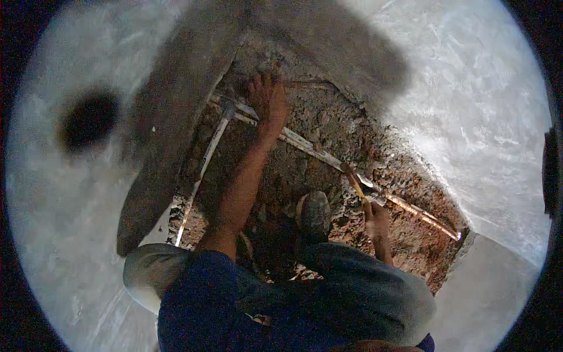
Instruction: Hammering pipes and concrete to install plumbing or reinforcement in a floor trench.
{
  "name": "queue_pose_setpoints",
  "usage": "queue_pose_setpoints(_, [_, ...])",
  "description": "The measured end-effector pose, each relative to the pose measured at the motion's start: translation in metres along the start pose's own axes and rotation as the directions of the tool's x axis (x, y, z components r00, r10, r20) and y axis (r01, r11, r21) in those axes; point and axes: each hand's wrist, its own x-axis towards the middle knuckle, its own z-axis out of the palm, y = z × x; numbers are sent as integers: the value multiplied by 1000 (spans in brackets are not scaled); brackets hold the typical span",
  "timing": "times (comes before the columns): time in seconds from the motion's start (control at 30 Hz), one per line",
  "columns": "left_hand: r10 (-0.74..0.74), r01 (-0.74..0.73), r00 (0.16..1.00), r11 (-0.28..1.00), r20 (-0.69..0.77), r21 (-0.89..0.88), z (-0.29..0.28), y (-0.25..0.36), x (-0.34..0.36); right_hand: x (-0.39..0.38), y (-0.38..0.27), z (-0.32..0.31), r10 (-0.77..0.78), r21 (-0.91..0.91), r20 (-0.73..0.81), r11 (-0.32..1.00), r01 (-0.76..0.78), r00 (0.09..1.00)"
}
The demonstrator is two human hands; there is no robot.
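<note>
Dark blue clothing (202,302) fills the lower part of the view, closest to the camera, with greyish trousers (363,287) beside it, the knees bent and set wide apart. A dusty shoe (314,216) shows between the knees, on a patch of rough, broken ground (287,176), dark toward the middle and reddish brown toward the right. Smooth grey surfaces (481,111) border the patch, bright on the right and under a broad shadow at the top.

Both hands are bare and well apart. The left hand (268,101) reaches up to the top of the patch, its fingers extended and slightly spread; whether they press on the rough material cannot be made out. Its wrist crosses over a long white pipe (311,149), which slants down to the right across the patch. A second white pipe (208,155) runs down toward the left knee from near the upper end of the long one.

The right hand (375,223) is closed around the lower end of a slim hand tool (356,185), partly yellow, its darker upper end at the long pipe; its exact kind is unclear.
</note>
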Motion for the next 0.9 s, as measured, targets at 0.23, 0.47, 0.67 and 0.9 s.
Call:
queue_pose_setpoints(0.23, [187,80,931,732,313,-676,16,15,-24,11,-30,-4,4,182,128,983,-27,992])
queue_pose_setpoints(0.47, [511,830,553,-267,658,-491,-4,64,-20,43,-50,18,-161,262,170,958,113,972])
queue_pose_setpoints(0.67, [360,715,613,-632,703,-300,-11,76,-12,48,-35,28,-336,496,13,820,286,942])
queue_pose_setpoints(0.9, [386,608,666,-777,638,-165,11,76,10,81,-31,24,-623,360,-231,659,661,747])
